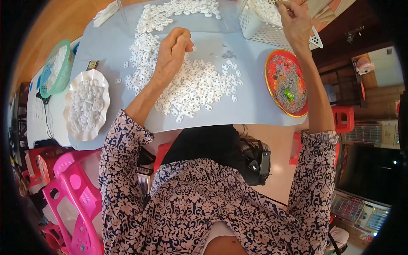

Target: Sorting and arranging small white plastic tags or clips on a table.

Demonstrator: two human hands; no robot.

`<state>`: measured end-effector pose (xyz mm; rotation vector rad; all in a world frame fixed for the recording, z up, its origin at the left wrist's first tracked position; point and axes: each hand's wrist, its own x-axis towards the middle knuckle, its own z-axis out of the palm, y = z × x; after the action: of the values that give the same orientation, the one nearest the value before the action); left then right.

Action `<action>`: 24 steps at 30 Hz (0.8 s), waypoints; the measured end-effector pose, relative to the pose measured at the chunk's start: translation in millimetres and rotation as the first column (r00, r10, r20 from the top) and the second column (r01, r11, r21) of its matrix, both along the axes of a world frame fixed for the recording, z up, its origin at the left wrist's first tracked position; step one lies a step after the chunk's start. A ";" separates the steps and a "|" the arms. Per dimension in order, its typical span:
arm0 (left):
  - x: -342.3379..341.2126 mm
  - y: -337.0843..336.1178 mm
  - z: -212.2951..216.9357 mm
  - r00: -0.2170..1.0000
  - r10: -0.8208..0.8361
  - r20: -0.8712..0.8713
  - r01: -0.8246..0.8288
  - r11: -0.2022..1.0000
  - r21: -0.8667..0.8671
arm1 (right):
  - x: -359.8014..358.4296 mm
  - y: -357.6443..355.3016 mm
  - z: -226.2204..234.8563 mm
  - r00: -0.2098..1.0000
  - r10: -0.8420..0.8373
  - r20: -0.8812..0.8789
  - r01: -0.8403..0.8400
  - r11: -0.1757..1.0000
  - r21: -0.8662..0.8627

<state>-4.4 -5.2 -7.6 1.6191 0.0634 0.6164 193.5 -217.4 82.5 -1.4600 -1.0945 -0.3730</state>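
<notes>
Head view: we look down on the pale blue-grey round tabletop (255, 106), both forearms reaching in from below.
Table: we see its near rim right above the lap; the scattered pile of small white plastic clips (191, 87) runs close to that rim, so we judge a sweep of the left forearm could push pieces over the edge onto the floor.
Basket: the white perforated plastic basket (259, 25) sits at the far right, overhanging a pile of flat sheets; we think a hard pull on its rim could tip it and dump its white contents.
Red tray: the round red metal tray with a gold rim (287, 83) holds thin metal parts and one green piece; it lies under the right forearm, so we rate an elbow drop as a spill risk.
White dish: the scalloped white dish full of clips (87, 104) hangs partly past the left edge of the table; a knock could send it down.
Green basket: the teal plastic mesh basket (55, 68) is further left, well apart from both hands.
Left hand (172, 53): fingers curled together over the pile, thumb and forefinger pinched on one white clip at the tips; a loose pinch could flick it away.
Right hand (295, 19): raised at the basket's rim, fingers closed on something thin; we cannot tell what it is.
</notes>
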 end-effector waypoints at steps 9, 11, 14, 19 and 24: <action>0.4 5.1 -3.8 0.997 0.056 -0.046 -0.057 0.998 -0.014 | -63.4 35.2 -62.1 0.962 -0.063 0.265 0.239 0.660 -0.712; 0.7 3.0 -1.6 0.998 0.047 -0.051 -0.048 0.999 -0.023 | -56.8 34.1 -70.7 0.949 -0.046 0.312 0.260 0.675 -0.690; -3.0 0.0 0.5 0.998 0.015 -0.059 -0.016 1.000 -0.017 | -55.5 37.8 -72.6 0.958 -0.028 0.286 0.246 0.599 -0.762; -2.3 -0.6 -5.7 1.000 -0.015 -0.017 0.016 0.998 0.058 | -48.6 49.1 -78.5 0.898 0.050 0.438 0.361 0.487 -0.795; -4.1 -0.6 -4.1 0.999 0.028 -0.038 -0.025 0.997 0.073 | -64.4 57.3 -65.9 0.973 -0.024 0.232 0.200 0.592 -0.780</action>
<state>-8.5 -5.8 -11.7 1.7032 0.0925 0.6133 129.1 -160.1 16.6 -2.3549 -1.4301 -0.0884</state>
